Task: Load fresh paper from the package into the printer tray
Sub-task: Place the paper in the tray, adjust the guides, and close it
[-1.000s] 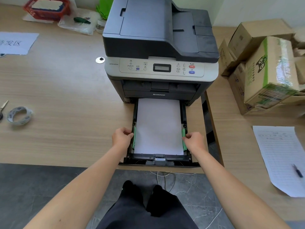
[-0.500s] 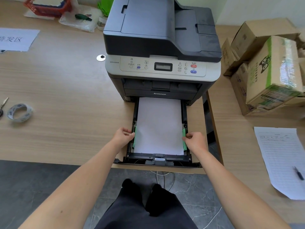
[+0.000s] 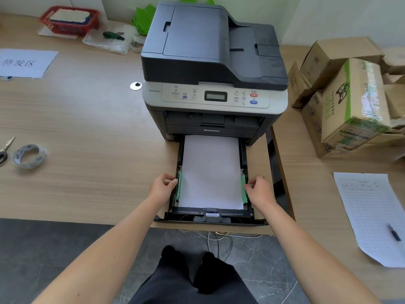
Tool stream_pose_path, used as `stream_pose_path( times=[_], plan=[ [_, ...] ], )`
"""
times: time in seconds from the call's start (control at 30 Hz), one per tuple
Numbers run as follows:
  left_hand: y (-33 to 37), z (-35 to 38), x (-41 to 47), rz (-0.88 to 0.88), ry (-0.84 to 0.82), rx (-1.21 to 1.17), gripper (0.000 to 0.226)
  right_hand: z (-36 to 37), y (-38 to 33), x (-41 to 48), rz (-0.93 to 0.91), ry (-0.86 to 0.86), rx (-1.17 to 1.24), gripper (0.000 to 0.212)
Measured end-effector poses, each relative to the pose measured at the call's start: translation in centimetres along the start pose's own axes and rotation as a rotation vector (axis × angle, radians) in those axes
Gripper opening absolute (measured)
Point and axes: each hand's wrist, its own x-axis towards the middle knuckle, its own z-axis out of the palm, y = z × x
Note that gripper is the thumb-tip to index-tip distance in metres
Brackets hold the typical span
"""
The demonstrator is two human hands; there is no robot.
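In the head view, a wooden worktop [image 3: 87, 132] carried the printer [image 3: 213, 69] near its back edge, with grey floor tiles below the front edge. Cardboard boxes [image 3: 350, 99] stood at the right side, a tape roll [image 3: 29, 155] lay near the left edge, and a lined sheet [image 3: 372, 213] lay at the front right. The paper tray [image 3: 210, 217] was pulled out toward the front edge, and white paper [image 3: 211, 172] lay flat inside it. The left hand [image 3: 162, 188] pinched the left green guide [image 3: 179, 186] with curled fingers. The right hand [image 3: 259, 190] pinched the right green guide [image 3: 244, 189] in the same way.
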Motion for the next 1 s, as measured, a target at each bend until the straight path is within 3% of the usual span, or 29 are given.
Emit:
stream_pose_path(
  times=[0.27, 0.4, 0.5, 0.6, 0.8, 0.87, 1.0],
  plan=[
    [-0.1, -1.3, -0.4, -0.023, -0.085, 0.085, 0.025, -0.8, 1.9, -0.7, 0.183, -0.252, -0.098, 0.048],
    [-0.6, -2.5, -1.0, -0.186, -0.162, 0.301, 0.036, -2.1, 1.8, -1.3, 0.404, -0.368, -0.127, 0.053],
    [-1.5, -2.5, -1.5, -0.212, -0.158, 0.482, 0.045, -2.3, 1.5, -1.9, 0.566, -0.479, -0.012, 0.040],
    [-1.4, -2.6, -2.1, -0.290, -0.164, 0.532, 0.043, -2.1, 1.6, -2.1, 0.553, -0.454, 0.017, 0.024],
    [-1.5, -3.2, -1.7, -0.596, -0.114, 0.188, 0.029, -2.2, 1.9, -2.2, 0.483, -0.356, 0.070, 0.011],
    [-1.5, -3.2, -1.4, -0.599, -0.077, 0.102, 0.023, -2.3, 1.8, -2.1, 0.470, -0.317, 0.093, 0.008],
    [-1.2, -3.7, -0.1, -0.400, -0.020, 0.098, 0.023, -2.4, 1.0, -0.9, 0.453, -0.224, 0.124, 0.005]
  ],
)
